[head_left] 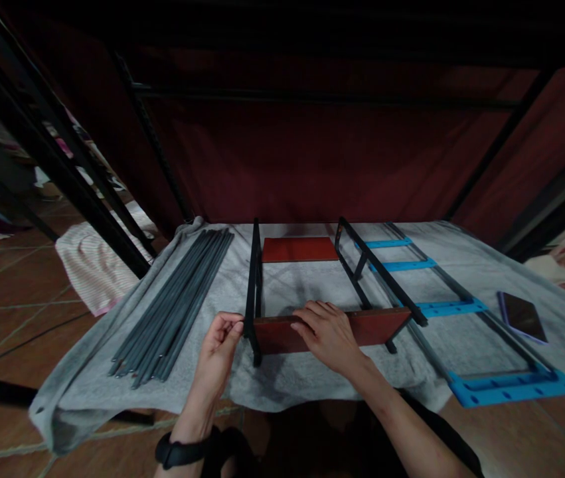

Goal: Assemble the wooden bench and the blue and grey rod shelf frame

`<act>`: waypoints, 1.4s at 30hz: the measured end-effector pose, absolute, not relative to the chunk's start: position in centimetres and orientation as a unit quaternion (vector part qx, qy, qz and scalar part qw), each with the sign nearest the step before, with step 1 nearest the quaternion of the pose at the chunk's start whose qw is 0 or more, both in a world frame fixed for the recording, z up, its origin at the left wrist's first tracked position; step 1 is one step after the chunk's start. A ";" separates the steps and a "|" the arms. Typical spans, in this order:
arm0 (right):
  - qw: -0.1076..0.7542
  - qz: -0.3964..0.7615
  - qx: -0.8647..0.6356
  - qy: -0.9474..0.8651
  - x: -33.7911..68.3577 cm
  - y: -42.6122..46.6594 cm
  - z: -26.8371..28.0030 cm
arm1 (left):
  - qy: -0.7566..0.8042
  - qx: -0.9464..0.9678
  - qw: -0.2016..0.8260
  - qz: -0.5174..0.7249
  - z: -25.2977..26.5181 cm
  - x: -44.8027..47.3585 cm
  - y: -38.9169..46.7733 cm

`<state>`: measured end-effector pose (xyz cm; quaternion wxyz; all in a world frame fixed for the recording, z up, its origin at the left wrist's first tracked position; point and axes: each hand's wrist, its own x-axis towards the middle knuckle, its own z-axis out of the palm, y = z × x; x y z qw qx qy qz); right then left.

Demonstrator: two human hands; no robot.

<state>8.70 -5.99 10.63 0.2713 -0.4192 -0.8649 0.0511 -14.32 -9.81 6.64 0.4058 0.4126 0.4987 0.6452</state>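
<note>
Nearest, a black wristband (182,451) circles the left wrist, and above it the left hand (222,342) has its thumb and forefinger pinched together at the near left corner of the brown board (277,336), where it meets the left black frame (253,279); its grip is narrow, and I cannot tell whether anything small sits between the fingertips. The right hand (324,328) grips the middle of the board's top edge, thumb on the near face and fingers laid over the top. The board stands on its long edge on the grey cloth (78,385), spanning the near ends of the left frame and the right black frame (382,271). To the right, a ladder-like piece with blue crossbars (454,307) lies on the cloth, running away from its near end, with a dark-screened device (524,317) beyond its right rail. To the left lies a bundle of grey rods (177,299), roughly parallel. Farther back, a red board (299,249) sits between the frames' far ends. Behind everything hangs a dark red curtain (332,166), crossed by a black bar (332,98).
</note>
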 end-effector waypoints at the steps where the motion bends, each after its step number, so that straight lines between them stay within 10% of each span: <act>1: 0.271 0.051 -0.419 -0.865 8.7 -6.0 10.6 | 0.498 0.403 0.416 0.645 6.7 -14.3 -9.8; 15: 0.299 0.070 -0.399 -0.864 8.6 -6.4 10.4 | 0.528 0.413 0.404 0.623 6.6 -14.3 -9.8; 25: 0.546 0.062 -0.514 -0.659 22.8 -6.9 15.1 | 0.528 0.445 0.400 0.602 6.2 -15.4 -8.8; 34: 0.559 0.439 -0.539 -0.452 29.3 -4.8 7.7 | 0.563 0.455 0.379 0.576 5.7 -16.3 -8.2; 42: 0.541 0.417 -0.515 -0.518 29.4 -4.4 6.9 | 0.569 0.423 0.379 0.595 5.5 -16.3 -7.7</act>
